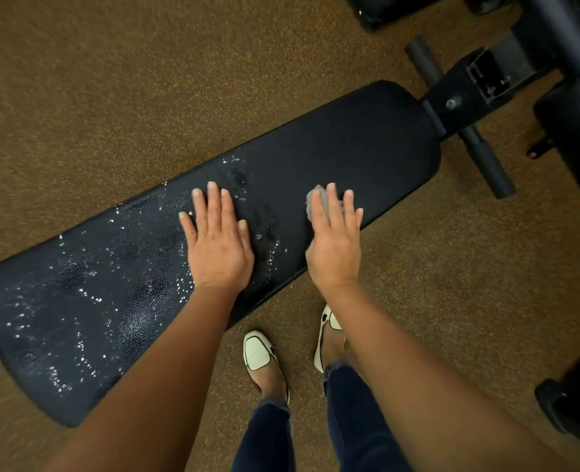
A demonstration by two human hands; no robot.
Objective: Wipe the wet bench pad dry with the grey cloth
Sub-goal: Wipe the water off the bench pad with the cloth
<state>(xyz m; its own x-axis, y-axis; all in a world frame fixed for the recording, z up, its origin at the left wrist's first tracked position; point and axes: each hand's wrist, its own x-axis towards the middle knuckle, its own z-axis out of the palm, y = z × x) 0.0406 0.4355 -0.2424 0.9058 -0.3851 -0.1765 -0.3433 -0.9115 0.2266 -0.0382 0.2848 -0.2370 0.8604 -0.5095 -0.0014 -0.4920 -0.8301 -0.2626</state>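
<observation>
Long black padded bench pad (332, 155) runs diagonally over brown speckled carpet (111, 80). Left hand (218, 238) flat, fingers spread, pressing mid-pad. Right hand (332, 243) flat, fingers spread, over crumpled grey cloth (317, 202) near the pad's near edge. Droplets cover the left half; right half looks dry. Black frame (468, 93) adjoins the far end.

The bench pad (332, 148) looks like black pebbled vinyl, matt toward 2 o'clock and glistening with droplets toward 8 o'clock. The cloth (315, 202) is grey and soft-looking. The floor (111, 80) is rough, speckled brown. The frame (458, 97) seems matt black metal.
</observation>
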